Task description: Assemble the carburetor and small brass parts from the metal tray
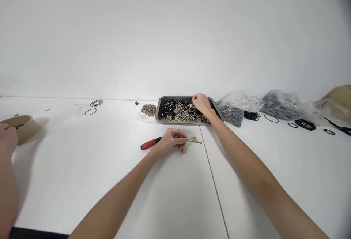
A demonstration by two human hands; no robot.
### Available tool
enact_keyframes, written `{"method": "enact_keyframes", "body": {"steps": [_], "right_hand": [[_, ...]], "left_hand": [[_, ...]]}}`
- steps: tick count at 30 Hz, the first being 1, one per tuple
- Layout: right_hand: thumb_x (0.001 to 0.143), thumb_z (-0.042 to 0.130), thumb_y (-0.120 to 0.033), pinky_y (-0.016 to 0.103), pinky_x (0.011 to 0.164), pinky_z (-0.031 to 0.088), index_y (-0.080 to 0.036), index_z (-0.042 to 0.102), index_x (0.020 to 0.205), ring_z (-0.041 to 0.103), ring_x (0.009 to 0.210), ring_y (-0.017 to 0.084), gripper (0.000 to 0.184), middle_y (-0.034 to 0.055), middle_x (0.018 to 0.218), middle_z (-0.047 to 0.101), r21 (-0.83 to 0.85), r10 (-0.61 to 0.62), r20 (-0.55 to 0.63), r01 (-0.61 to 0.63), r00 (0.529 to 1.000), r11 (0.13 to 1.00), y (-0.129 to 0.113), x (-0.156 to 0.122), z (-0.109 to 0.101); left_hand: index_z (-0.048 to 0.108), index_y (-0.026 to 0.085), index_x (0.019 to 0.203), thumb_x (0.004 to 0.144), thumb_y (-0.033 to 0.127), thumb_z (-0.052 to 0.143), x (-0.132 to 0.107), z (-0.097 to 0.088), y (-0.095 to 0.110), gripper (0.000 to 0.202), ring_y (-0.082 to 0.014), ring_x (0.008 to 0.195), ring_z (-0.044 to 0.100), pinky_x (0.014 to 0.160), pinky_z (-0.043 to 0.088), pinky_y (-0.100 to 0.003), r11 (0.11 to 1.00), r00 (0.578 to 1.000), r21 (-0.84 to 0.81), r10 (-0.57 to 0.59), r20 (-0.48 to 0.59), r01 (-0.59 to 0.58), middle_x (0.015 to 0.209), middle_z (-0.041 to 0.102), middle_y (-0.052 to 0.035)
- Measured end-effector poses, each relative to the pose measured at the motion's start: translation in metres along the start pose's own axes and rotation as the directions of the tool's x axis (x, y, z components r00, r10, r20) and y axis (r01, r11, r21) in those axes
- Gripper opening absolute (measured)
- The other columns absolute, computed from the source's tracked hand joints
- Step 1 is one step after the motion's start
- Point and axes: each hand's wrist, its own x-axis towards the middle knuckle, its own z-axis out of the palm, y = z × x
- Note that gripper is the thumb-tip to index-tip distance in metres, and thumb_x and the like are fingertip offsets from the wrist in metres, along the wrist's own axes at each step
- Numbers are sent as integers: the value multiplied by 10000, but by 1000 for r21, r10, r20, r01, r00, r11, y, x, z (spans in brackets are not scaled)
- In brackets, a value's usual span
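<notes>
Room for passage was left across the near tabletop (175,198). Straight approach to the tray (186,123) was obstructed by the left hand (172,141) and red-handled tool (148,144); its right end was hemmed by the right hand (202,103) and plastic bags (231,114).

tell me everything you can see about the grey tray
The tray looks like dark grey metal, rectangular with rounded corners and a raised rim. It sits upright on the white table, lengthwise along the wall, holding jumbled black and brass-coloured parts. The right hand reaches into its right half.

Bright, diffuse light, soft shadows, dark upper-right corner.
</notes>
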Motion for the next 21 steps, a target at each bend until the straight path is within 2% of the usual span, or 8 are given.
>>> {"method": "enact_keyframes", "body": {"steps": [3, 5, 8, 11, 13, 16, 21], "right_hand": [[799, 388, -50, 261, 783, 465, -126, 682, 951, 625, 846, 183, 339, 103, 929, 690, 25, -62, -32, 63, 998, 998, 6, 5, -7], [831, 361, -41, 260, 850, 466, -120, 660, 1057, 620, 946, 175, 383, 106, 1051, 678, 41, -124, -13, 125, 992, 991, 10, 9, -9], [864, 364, -41, 307, 999, 419, -119, 632, 1169, 568, 1108, 186, 414, 111, 1208, 631, 42, -223, 65, 221, 973, 974, 14, 11, -2], [866, 441, -63, 397, 1074, 365, -198, 608, 1250, 503, 1211, 223, 440, 80, 1297, 588, 29, -299, 182, 299, 937, 954, 17, 12, 15], [865, 467, -72, 475, 1081, 338, -250, 618, 1239, 489, 1226, 253, 441, 63, 1290, 594, 12, -316, 242, 323, 917, 946, 19, 12, 25], [883, 440, -79, 523, 1065, 323, -222, 669, 1128, 498, 1202, 277, 364, 82, 1234, 621, -20, -318, 256, 334, 913, 943, 23, 14, 31], [867, 495, -113, 387, 1001, 403, -173, 694, 984, 547, 1099, 240, 239, 86, 1121, 654, -47, -325, 224, 343, 919, 938, 25, 19, 28]], "left_hand": [[700, 226, 950, 797, 465, 596, 1, 2, 1, 302, -282, 964, 651, 666, 513, -369, 999, 1000, -38, 7, 27, -6, 675, 670, 8], [700, 223, 932, 790, 443, 611, 2, 3, 2, 276, -267, 917, 660, 655, 507, -369, 997, 999, -69, 24, 32, -21, 657, 665, -6], [699, 235, 906, 785, 422, 624, 3, 3, 1, 235, -249, 859, 666, 640, 505, -370, 995, 999, -90, 33, 36, -30, 644, 664, -14], [700, 264, 891, 786, 424, 621, 2, 2, 1, 207, -252, 861, 666, 640, 508, -374, 996, 999, -87, 26, 29, -23, 635, 663, 8], [701, 271, 890, 781, 426, 627, 2, 1, 0, 203, -258, 872, 665, 643, 508, -377, 996, 1000, -91, 20, 23, -18, 627, 660, 15], [700, 268, 900, 782, 423, 632, 3, 1, 0, 206, -264, 887, 660, 662, 508, -389, 993, 999, -114, 8, 47, -2, 645, 666, 10], [696, 229, 873, 776, 418, 651, 6, 4, -1, 217, -256, 845, 657, 642, 489, -378, 986, 998, -168, 25, 56, -15, 633, 653, -23]]}}
